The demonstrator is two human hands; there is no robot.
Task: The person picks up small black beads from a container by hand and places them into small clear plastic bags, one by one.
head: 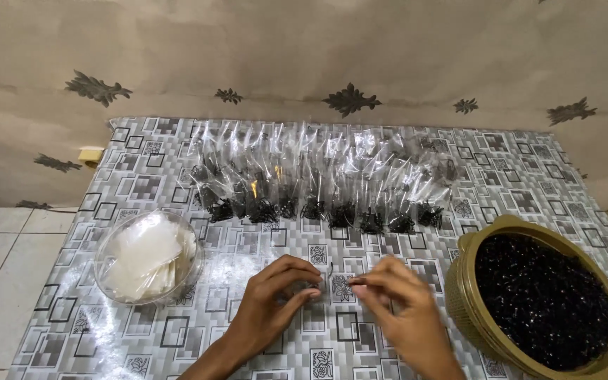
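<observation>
both hands meet low in the middle of the view, over a table (142,183) covered in a glossy grey cloth printed with nested squares and small flower tiles. the left hand (272,299) reaches in from six o'clock, its fingers curled narrow with thumb and fingertips drawn close together, and the right hand (399,302) comes in from about five o'clock with its thumb and forefinger pinched. between the two sets of fingertips sits a small clear packet (333,281), thin and nearly see-through, so the cloth pattern shows through it; a short dark sliver shows at its top edge. both hands appear to pinch this packet, though it is too small and glassy to tell exactly where each finger grips.

at three to four o'clock from the hands stands a round olive-gold basket (462,281), filled with tiny glossy black pieces (540,299). at nine o'clock sits a clear round bowl (107,246) holding a loose stack of empty clear packets (146,257). at twelve o'clock, well apart from the hands, a long row of filled clear bags (318,183) lies across the table, each with a dark clump at its lower end.
</observation>
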